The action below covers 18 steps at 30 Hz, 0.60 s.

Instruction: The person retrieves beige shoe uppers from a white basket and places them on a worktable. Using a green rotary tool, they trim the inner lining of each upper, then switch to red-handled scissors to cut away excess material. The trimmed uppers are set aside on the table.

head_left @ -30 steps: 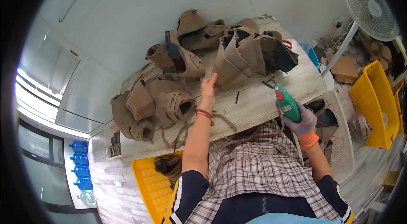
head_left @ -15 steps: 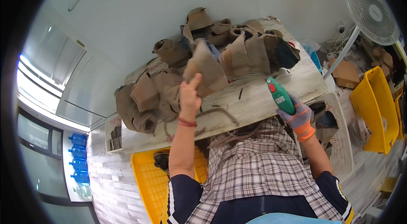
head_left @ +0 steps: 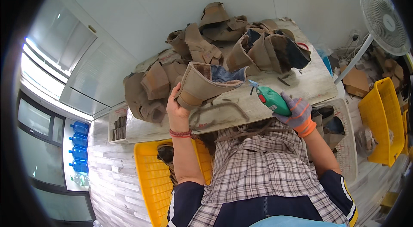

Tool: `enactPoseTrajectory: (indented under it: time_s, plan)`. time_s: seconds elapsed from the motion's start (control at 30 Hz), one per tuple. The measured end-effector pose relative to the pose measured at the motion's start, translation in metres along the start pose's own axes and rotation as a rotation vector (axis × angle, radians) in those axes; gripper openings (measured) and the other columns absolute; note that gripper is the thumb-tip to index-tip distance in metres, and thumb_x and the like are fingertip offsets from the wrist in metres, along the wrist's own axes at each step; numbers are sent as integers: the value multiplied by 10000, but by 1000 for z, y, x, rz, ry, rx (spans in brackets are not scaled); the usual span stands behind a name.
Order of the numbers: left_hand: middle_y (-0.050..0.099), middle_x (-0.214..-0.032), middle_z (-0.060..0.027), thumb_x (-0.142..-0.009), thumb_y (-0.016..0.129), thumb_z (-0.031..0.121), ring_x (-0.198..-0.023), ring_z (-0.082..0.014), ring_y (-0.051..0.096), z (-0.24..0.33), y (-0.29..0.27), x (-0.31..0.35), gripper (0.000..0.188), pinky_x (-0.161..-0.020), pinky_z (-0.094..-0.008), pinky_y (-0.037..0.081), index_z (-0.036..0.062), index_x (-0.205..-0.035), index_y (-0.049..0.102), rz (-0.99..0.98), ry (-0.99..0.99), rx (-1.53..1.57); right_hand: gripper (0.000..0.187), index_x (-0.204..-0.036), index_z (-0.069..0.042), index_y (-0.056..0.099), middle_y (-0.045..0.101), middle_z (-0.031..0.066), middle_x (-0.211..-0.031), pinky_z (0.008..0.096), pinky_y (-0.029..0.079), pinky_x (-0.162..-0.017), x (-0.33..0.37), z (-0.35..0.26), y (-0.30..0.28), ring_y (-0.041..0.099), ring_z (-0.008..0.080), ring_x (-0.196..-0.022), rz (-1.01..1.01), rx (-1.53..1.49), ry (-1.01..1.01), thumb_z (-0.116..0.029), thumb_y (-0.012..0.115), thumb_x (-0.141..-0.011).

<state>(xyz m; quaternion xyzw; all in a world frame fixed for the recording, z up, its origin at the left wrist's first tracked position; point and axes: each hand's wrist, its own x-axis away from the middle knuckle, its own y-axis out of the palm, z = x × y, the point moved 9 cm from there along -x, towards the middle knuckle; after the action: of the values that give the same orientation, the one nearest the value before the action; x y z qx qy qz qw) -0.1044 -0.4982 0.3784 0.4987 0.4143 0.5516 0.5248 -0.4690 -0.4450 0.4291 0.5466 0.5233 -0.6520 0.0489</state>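
My bare left hand (head_left: 176,107) grips a brown boot upper (head_left: 201,88) by its lower left side. Its opening faces up and shows a dark, fuzzy lining. In a grey and orange glove, my right hand (head_left: 297,116) is wrapped round green electric scissors (head_left: 274,101) with a red button. Their small blades point at the right edge of the boot upper; whether they touch it I cannot tell. Behind my left hand lies a heap of brown boot uppers (head_left: 144,93), and several more stand upright (head_left: 262,53) farther back on the pale wooden table (head_left: 312,87).
Trimmed strips (head_left: 230,105) lie along the table's near edge. Below are a yellow basket (head_left: 148,184) on the left and a white crate (head_left: 350,141) with dark pieces on the right. A fan (head_left: 385,20), a cardboard box (head_left: 356,81) and a yellow bin (head_left: 380,119) stand farther right.
My left hand has brought the boot upper nearer and turned its lined opening upward. My right hand has moved the electric scissors left, towards it.
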Motion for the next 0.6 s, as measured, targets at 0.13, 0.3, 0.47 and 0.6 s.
enactPoseTrajectory:
  time_s: [0.13,0.3,0.47,0.6]
  plan:
    - [554,-1205,-232,-941,419,148,-1100,-359,551,-16,1,1,334,-939,-500,457,-61,-1186,505,-35,-68,-5,674,-1134,-31,596,496,29,-568,319,431,-529,-4,-6,-7,503,197,-497,2,62,-57,-354,820,-586]
    - [547,-1219,-234,-947,411,156,-1115,-360,542,-33,4,-3,346,-958,-500,440,-66,-1194,505,-91,-138,8,676,-1138,-39,600,486,13,-566,306,409,-514,2,2,-7,492,179,-493,-3,105,-76,-353,817,-581]
    - [544,-1223,-231,-953,399,150,-1116,-362,540,-35,-8,-13,340,-962,-490,440,-63,-1197,504,-66,-163,21,690,-1139,-39,600,485,-10,-555,296,399,-507,2,-2,-9,478,162,-473,-27,101,-99,-365,818,-571]
    - [552,-1208,-229,-957,406,155,-1094,-359,550,-37,-14,-18,334,-926,-488,470,-61,-1193,503,-31,-134,30,688,-1131,-37,602,482,-15,-542,294,397,-505,2,-6,-13,482,156,-467,19,77,-117,-374,818,-571]
